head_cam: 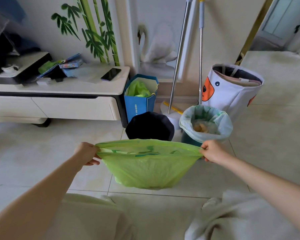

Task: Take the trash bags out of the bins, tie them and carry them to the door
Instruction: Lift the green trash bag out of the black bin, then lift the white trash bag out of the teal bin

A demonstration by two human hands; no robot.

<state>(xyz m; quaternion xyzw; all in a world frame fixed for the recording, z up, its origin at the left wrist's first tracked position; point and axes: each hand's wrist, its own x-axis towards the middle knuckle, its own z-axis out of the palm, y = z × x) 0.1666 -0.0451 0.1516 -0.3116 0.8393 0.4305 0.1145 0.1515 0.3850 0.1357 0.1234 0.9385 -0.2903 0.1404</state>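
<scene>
I see a green trash bag held up over the tiled floor, in front of the two bins, with its mouth stretched wide between both hands. The left hand pinches the left end of the bag's rim, fingers curled around the plastic, and the right hand grips the right end in the same way. The bag hangs down from the rim; whether its bottom touches the floor I cannot tell. Something dark green shows inside, near the top, but I cannot tell what it is. Just behind the bag stands a dark bin with no liner visible in it. Beside it, to the right, is a second bin which has a pale, translucent bag folded over its edge, with some yellowish waste inside. Behind the bins a blue paper bag holds green plastic, and two metal poles lean at the wall. A white fabric basket with an orange pattern stands more to the right. At the left, a low white cabinet carries a black phone and some boxes.
</scene>
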